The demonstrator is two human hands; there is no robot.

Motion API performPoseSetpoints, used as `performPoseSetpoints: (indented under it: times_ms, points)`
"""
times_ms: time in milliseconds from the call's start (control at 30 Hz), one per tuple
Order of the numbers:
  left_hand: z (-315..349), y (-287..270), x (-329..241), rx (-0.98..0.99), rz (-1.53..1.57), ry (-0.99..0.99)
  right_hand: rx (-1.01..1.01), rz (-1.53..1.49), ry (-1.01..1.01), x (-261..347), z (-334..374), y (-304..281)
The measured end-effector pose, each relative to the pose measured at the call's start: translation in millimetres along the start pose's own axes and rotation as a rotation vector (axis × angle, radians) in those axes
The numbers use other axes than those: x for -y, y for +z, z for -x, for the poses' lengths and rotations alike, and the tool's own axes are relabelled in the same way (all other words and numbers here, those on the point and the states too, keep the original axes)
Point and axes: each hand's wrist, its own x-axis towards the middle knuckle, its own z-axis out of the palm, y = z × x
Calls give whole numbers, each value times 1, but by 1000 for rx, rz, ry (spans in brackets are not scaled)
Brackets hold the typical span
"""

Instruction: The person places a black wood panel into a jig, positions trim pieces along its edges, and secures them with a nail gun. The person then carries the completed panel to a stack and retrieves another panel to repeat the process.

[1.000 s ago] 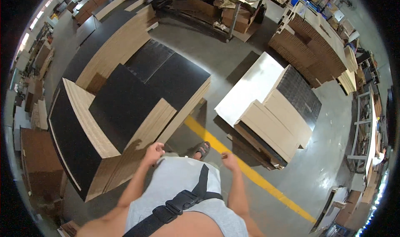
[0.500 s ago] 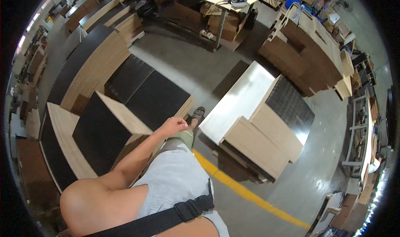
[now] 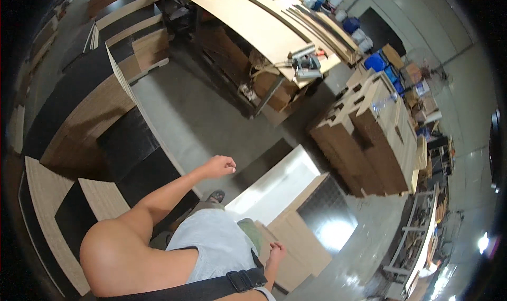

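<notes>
My left hand [image 3: 219,167] is held out ahead of me with its fingers loosely curled and nothing in them. Below and left of it lie low stacks of black-faced panels [image 3: 129,134], which it does not touch. At my right side hangs my right hand [image 3: 275,252], its fingers bent inward around nothing that I can see. Beneath that hand is a low stack with wood-coloured panels [image 3: 296,240], a white board [image 3: 280,186] and a dark, glossy panel [image 3: 327,208].
A workbench [image 3: 243,18] ahead carries a power tool [image 3: 306,64] near its corner. To the right rises a tall stack of cut brown boards [image 3: 364,147] with a clear plastic bottle [image 3: 384,103] on top. Thick black-topped panel stacks [image 3: 74,97] line the left.
My body has moved forward and the view has turned, so the bench looks nearer. My right hand has come into view. My left hand stays in front, still empty.
</notes>
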Motion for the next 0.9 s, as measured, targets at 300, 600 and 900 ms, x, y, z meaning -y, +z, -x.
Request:
performPoseSetpoints:
  times_ms: [300, 600, 900]
  points:
    - [-79, -54, -29, -255, 241, 51, 17, 298, -33, 2, -92, 48]
    - [-107, -323, -283, -1153, -251, 794, 255, 333, 207, 54, -238, 148]
    - [-72, -394, -432, -1106, -1342, 1638, 524, 172, 290, 283, -346, 354]
